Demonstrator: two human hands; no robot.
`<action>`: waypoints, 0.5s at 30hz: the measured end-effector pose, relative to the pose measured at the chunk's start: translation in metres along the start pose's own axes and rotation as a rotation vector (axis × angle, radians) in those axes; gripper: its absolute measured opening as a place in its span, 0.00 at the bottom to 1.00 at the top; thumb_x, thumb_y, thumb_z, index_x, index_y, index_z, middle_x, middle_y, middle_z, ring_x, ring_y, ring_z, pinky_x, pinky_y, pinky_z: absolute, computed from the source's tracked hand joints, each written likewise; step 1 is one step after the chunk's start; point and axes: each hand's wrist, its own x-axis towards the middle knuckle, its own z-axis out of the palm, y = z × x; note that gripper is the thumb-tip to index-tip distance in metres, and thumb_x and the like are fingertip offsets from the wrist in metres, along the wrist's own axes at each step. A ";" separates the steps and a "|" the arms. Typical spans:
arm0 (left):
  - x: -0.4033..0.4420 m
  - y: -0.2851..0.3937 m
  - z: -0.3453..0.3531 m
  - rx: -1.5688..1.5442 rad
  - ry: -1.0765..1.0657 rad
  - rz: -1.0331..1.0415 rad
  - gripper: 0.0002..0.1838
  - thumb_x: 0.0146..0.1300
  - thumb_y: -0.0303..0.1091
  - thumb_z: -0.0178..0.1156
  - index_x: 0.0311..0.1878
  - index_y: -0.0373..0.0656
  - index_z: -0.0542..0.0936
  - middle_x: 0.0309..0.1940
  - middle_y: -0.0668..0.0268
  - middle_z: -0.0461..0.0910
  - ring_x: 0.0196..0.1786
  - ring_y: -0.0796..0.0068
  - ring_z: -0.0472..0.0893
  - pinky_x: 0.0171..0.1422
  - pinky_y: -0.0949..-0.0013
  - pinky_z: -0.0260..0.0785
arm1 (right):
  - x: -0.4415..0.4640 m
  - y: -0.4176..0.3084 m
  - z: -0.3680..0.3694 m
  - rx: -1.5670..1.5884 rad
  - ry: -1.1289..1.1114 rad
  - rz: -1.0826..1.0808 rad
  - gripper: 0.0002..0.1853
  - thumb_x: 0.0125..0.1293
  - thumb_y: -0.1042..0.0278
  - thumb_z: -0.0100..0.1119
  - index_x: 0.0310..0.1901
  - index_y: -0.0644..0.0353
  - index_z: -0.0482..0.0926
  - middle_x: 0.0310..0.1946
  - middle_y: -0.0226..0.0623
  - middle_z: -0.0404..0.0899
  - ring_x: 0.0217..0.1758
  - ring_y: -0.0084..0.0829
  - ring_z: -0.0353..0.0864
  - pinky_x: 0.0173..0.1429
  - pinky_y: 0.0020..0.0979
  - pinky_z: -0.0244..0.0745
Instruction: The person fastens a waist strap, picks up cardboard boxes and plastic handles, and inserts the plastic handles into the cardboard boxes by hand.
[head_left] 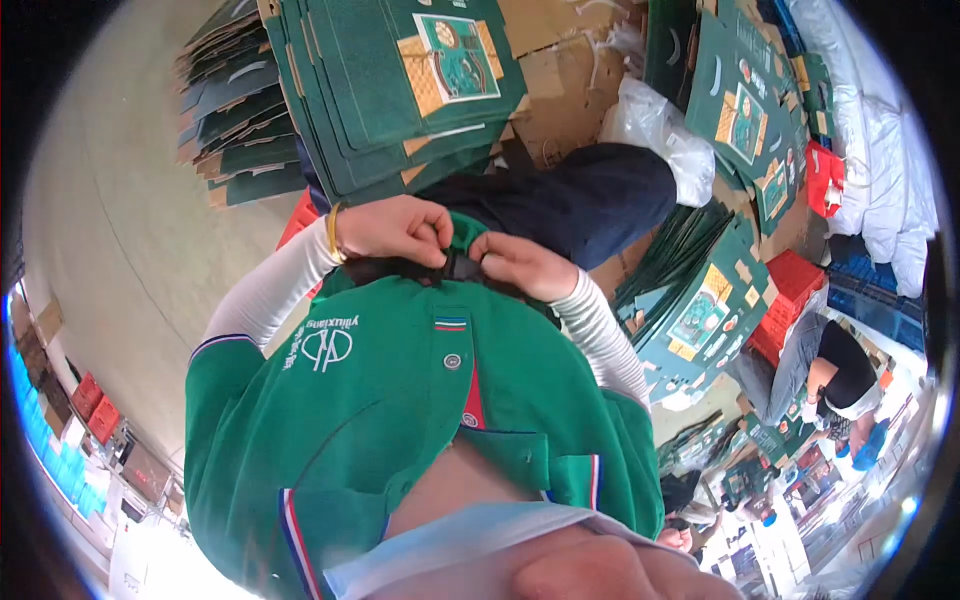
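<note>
My left hand, with a yellow bracelet at the wrist, is closed in a pinch at my waist. Opposite it, my right hand pinches too, its fingertips a short way from the left ones. Between them is a black strap buckle, gripped from both sides and partly covered by the fingers. Whether its halves are joined I cannot tell. The hem of my green polo shirt lies against the strap, and a bit of green cloth shows just beyond the fingers.
Flat green printed cartons are stacked ahead, with more cartons at the right. A clear plastic bag lies near my dark-trousered leg. Red crates stand farther right, near another person.
</note>
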 end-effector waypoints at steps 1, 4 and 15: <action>-0.007 0.006 0.001 0.159 0.076 0.047 0.10 0.51 0.29 0.61 0.33 0.36 0.71 0.27 0.69 0.76 0.29 0.83 0.75 0.35 0.81 0.65 | -0.001 0.005 -0.003 -0.221 0.025 -0.105 0.14 0.62 0.58 0.47 0.41 0.61 0.66 0.20 0.33 0.69 0.17 0.25 0.69 0.21 0.26 0.64; -0.032 0.024 -0.005 0.563 0.321 0.323 0.10 0.50 0.30 0.63 0.33 0.37 0.73 0.28 0.69 0.76 0.31 0.83 0.75 0.36 0.80 0.66 | -0.011 -0.029 0.002 -0.553 0.014 -0.147 0.13 0.60 0.61 0.50 0.41 0.60 0.67 0.20 0.37 0.71 0.23 0.33 0.74 0.28 0.31 0.68; -0.055 0.034 -0.154 1.384 1.654 0.646 0.13 0.52 0.31 0.55 0.43 0.41 0.74 0.45 0.62 0.74 0.49 0.60 0.70 0.52 0.62 0.62 | 0.140 -0.077 -0.058 -0.726 0.692 -0.654 0.20 0.58 0.57 0.51 0.45 0.65 0.71 0.41 0.50 0.73 0.45 0.45 0.73 0.48 0.36 0.68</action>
